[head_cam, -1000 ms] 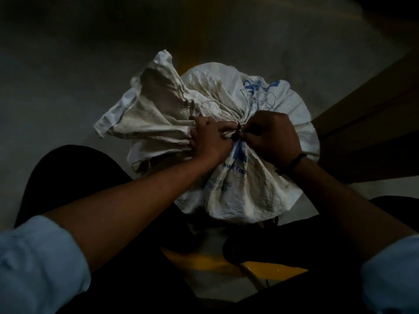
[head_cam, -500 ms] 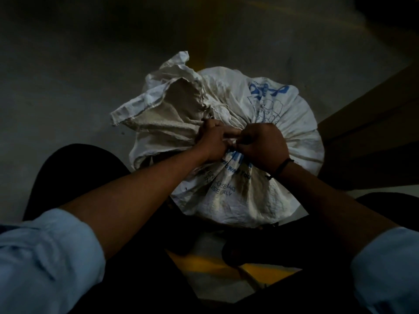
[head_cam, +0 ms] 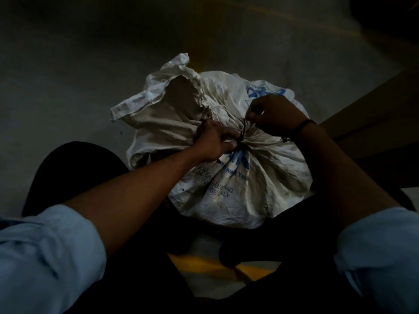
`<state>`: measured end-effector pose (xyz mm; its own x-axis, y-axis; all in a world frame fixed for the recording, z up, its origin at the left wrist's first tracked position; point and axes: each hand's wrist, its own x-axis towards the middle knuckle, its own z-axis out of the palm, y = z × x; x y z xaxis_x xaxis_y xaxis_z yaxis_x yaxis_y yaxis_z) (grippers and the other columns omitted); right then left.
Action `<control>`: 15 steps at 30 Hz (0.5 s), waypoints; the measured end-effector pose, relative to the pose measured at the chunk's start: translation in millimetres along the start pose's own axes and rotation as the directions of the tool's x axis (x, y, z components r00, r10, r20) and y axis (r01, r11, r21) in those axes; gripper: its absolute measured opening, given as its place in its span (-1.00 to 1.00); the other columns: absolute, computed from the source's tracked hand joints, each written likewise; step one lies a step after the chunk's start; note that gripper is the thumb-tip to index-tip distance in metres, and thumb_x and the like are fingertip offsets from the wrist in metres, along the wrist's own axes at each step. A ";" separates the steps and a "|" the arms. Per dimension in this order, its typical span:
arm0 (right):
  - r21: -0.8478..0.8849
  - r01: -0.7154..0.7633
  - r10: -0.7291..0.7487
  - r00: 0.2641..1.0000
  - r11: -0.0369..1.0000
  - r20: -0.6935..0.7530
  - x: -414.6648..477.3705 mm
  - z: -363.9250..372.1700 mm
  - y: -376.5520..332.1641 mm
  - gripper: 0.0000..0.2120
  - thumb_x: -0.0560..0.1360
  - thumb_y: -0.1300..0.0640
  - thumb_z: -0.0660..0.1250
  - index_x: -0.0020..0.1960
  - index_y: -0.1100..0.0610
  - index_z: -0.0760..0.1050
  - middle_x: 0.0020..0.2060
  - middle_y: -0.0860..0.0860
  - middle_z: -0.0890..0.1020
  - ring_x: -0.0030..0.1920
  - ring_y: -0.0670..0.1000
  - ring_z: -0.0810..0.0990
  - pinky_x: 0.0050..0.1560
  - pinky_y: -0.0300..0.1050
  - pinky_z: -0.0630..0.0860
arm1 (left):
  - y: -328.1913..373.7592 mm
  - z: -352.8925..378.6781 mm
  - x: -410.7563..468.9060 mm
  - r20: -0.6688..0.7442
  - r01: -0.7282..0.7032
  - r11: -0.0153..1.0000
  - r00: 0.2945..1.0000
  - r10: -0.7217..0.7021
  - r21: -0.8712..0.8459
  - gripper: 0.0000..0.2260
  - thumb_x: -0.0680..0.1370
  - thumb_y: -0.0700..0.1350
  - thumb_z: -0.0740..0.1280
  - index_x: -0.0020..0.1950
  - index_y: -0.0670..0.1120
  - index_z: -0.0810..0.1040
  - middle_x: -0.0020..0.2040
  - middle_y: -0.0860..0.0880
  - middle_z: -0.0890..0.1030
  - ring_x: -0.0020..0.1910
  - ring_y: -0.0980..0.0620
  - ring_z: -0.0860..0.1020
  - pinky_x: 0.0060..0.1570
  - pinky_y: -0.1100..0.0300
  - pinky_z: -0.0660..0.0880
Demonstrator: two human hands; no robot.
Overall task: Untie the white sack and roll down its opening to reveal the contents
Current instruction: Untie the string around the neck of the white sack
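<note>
My left hand [head_cam: 213, 142] clamps the white sack [head_cam: 238, 177] neck; right hand [head_cam: 274, 115] pinches the dark tie [head_cam: 243, 130], just right of left grip, pulling up-right.

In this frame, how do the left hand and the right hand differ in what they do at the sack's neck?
The left hand lies low, clamped on the gathered neck of the white sack; the right hand is raised, pinching the dark tie cord. The right wrist wears a dark band; the left wrist is bare. Both work at the same knot.
</note>
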<state>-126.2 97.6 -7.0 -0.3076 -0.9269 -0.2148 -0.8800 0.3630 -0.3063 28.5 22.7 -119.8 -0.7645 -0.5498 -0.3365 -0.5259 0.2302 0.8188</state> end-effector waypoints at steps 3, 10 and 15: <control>0.029 0.055 -0.056 0.997 0.998 0.054 -1.6 6.5 3.8 -0.84 0.48 0.26 0.34 -0.02 0.10 0.65 -0.06 0.07 0.69 -0.06 0.04 0.64 -0.05 -0.16 0.48 | 3.2 1.7 1.9 -0.071 0.023 0.993 0.997 -0.032 -0.115 -0.71 0.45 -0.12 0.52 -0.15 0.19 0.45 0.39 -0.21 0.37 0.37 -0.09 0.42 0.41 0.17 0.27; -0.026 0.135 -0.134 0.990 0.990 0.038 -4.8 35.6 8.0 -0.84 0.45 0.10 0.43 0.02 0.05 0.62 -0.07 0.11 0.56 -0.05 0.12 0.53 -0.08 -0.11 0.35 | 6.9 5.3 -2.3 -0.182 0.033 0.999 0.983 -0.035 -0.012 -0.78 0.37 0.12 0.53 -0.10 0.15 0.55 0.33 -0.11 0.33 0.31 -0.08 0.44 0.35 -0.01 0.41; -0.016 0.130 -0.129 0.991 0.991 0.028 -3.0 37.7 10.2 -0.86 0.43 0.11 0.45 -0.02 0.09 0.62 -0.09 0.13 0.60 -0.04 0.15 0.57 -0.03 -0.03 0.47 | 7.3 9.9 -4.1 -0.223 0.020 1.000 0.975 -0.021 -0.006 -0.83 0.37 0.14 0.50 -0.25 0.24 0.51 0.26 -0.05 0.30 0.31 -0.09 0.41 0.36 -0.03 0.39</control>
<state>-120.6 107.7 -44.5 -0.1808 -0.9631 -0.1993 -0.9184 0.2379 -0.3163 24.0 34.6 -117.1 -0.6508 -0.7198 -0.2414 -0.5389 0.2141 0.8147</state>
